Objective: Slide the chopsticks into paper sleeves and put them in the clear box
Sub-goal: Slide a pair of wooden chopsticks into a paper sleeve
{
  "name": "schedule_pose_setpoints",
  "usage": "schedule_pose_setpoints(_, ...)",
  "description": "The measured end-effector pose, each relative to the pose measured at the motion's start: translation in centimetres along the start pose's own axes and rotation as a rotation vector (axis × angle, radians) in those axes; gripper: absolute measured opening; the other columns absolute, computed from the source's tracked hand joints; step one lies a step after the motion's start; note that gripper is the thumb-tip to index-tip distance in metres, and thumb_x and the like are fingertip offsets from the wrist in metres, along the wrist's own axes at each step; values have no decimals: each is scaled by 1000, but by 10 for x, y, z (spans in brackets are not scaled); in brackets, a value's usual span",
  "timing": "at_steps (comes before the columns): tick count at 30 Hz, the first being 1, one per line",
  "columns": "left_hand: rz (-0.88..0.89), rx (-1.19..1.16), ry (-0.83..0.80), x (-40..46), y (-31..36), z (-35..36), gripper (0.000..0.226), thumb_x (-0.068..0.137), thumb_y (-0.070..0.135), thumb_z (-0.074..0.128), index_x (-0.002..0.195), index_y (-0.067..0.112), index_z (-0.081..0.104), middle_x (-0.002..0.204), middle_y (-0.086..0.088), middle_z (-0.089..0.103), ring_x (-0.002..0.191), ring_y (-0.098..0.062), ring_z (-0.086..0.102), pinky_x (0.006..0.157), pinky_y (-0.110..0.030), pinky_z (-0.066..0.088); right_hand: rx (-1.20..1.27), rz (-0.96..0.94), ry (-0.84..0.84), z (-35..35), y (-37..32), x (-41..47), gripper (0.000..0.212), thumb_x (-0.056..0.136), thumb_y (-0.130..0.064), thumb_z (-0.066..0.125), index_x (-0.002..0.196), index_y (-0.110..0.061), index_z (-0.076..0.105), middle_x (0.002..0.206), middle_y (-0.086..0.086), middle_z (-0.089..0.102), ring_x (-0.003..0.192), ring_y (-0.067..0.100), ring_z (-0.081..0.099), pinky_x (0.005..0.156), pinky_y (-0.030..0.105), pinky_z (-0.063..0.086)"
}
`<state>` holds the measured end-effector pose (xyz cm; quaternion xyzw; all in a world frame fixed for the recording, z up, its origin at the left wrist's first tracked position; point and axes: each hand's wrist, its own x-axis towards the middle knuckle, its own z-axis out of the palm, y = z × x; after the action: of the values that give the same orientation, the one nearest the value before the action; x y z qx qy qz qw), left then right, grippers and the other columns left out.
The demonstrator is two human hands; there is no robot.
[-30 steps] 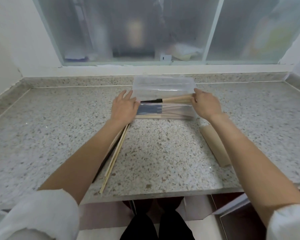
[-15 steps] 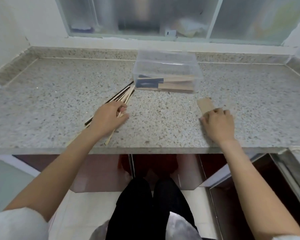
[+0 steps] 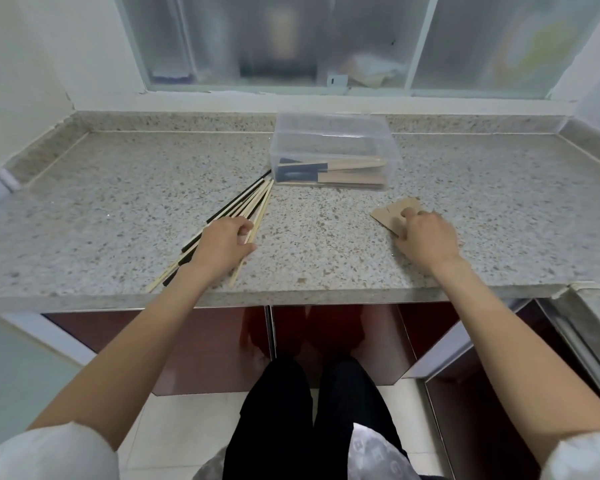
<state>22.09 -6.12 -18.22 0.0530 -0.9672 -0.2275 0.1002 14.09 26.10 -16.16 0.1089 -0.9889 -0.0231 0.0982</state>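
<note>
The clear box (image 3: 329, 140) stands at the back middle of the counter and holds several sleeved chopsticks (image 3: 347, 172). Loose light and black chopsticks (image 3: 244, 202) fan out from its left corner toward the counter's front edge. My left hand (image 3: 224, 242) lies over the near part of this pile, thumb and fingers curled on a light chopstick. A small stack of brown paper sleeves (image 3: 390, 213) lies to the right, slightly fanned. My right hand (image 3: 426, 237) covers the stack's near end with curled fingers, index fingertip on the top sleeve.
The speckled stone counter (image 3: 136, 202) ends in a front edge just behind my wrists. A raised stone lip and a frosted window (image 3: 291, 39) close off the back. A second counter corner (image 3: 596, 306) juts in at the lower right.
A second ago both hands were at the clear box; they have drawn back, the left to the loose chopsticks, the right to the sleeves. The sleeves now lie fanned under my right fingers.
</note>
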Motion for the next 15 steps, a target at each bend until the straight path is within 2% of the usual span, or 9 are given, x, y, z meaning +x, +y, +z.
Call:
schedule_pose_setpoints(2, -40, -30, -34, 1, 3, -1, 33, 81, 21, 72, 110, 8, 62, 93, -3, 61, 82, -18, 59, 76, -26, 45, 61, 9, 21, 1, 0, -1, 37, 90, -28, 56, 121, -8, 52, 100, 13, 63, 94, 30, 57, 65, 33, 40)
schedule_pose_setpoints(6, -108, -61, -71, 5, 4, -5, 32, 80, 23, 73, 108, 10, 63, 89, 2, 60, 81, -13, 58, 73, -23, 42, 275, -5, 63, 3, -10, -3, 46, 88, -33, 56, 130, -15, 50, 100, 7, 67, 91, 26, 61, 62, 29, 42)
schedule_pose_setpoints(12, -199, -110, -116, 7, 1, -6, 28, 80, 25, 73, 101, 9, 65, 82, 2, 64, 77, -12, 57, 76, -25, 46, 534, 18, 79, -8, -32, -11, 44, 87, -25, 57, 130, -15, 54, 101, 1, 69, 91, 18, 63, 71, 27, 48)
schedule_pose_setpoints(14, -219, -160, -105, 4, 2, -10, 22, 82, 20, 71, 101, 10, 67, 74, 7, 60, 71, -10, 55, 71, -23, 45, 810, 101, 94, -15, -36, -15, 40, 88, -22, 58, 128, -14, 56, 97, 0, 67, 84, 12, 62, 66, 19, 45)
schedule_pose_setpoints(15, -219, -185, -85, 1, 2, -12, 19, 84, 16, 67, 101, 10, 67, 72, 9, 59, 67, -8, 54, 66, -20, 43, 1049, 162, 79, -20, -37, -18, 38, 89, -18, 57, 127, -13, 56, 97, 2, 67, 83, 11, 62, 66, 16, 45)
